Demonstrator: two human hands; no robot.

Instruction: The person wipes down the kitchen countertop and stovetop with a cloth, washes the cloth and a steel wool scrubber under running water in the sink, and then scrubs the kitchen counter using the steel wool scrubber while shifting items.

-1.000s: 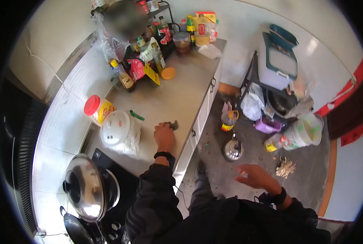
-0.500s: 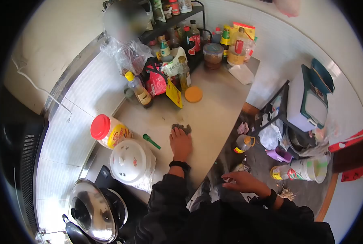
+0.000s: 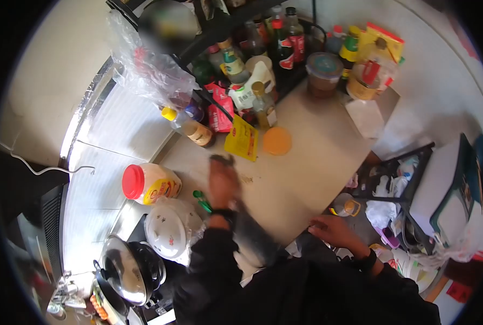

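My left hand [image 3: 223, 184] presses down on the counter, somewhat blurred, with its fingers over a small dark grey-brown cloth [image 3: 221, 160]. Just right of the hand, some brownish crumbs [image 3: 247, 179] lie on the countertop [image 3: 301, 184]. By the wrist on the left is a green plastic spoon [image 3: 202, 200]. Beyond the fingers stand a yellow packet [image 3: 242, 140] and, beside it, a round orange lid [image 3: 277, 141]. My right hand [image 3: 334, 232] hangs at the counter's front edge, fingers loosely extended and holding nothing.
Sauce bottles [image 3: 290, 40] crowd a black rack at the back. A red-lidded jar [image 3: 152, 184], a white lidded pot [image 3: 168, 227] and a glass-lidded pan [image 3: 125, 271] line the left. A black shelf [image 3: 409, 173] stands on the right, beyond the counter edge.
My left hand has slid the cloth left and away from me across the counter, and crumbs now show to its right. The view has shifted; my right hand stays low at the edge.
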